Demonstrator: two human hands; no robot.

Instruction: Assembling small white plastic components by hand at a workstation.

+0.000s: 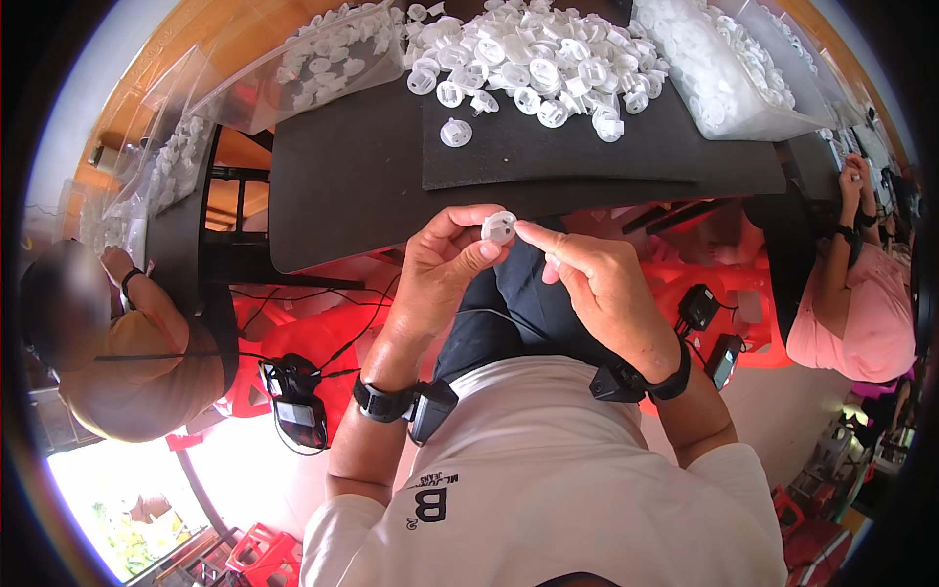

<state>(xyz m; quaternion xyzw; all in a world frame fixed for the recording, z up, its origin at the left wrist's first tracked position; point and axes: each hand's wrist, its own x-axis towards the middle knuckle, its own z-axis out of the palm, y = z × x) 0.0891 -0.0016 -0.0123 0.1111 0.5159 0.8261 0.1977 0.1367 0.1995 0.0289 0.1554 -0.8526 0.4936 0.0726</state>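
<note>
both hands pinch one round white plastic cap [499, 228]: left hand [442, 269], right hand [597, 284]; clear bags [729, 73] flank white pile [533, 59].

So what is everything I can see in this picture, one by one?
small round white plastic cap: one, white, pinched between the fingertips of both hands
loose white plastic caps: a heap too many to count, white, on the black mat
flat black mat: one, black, on the dark table
clear plastic bags of white caps: at least two, left and right of the heap
co-workers: two, one at each edge of the picture
red plastic stools: several, red, under the table
left hand: one, black wristband, holds the cap
right hand: one, black wristband, forefinger on the cap
</note>
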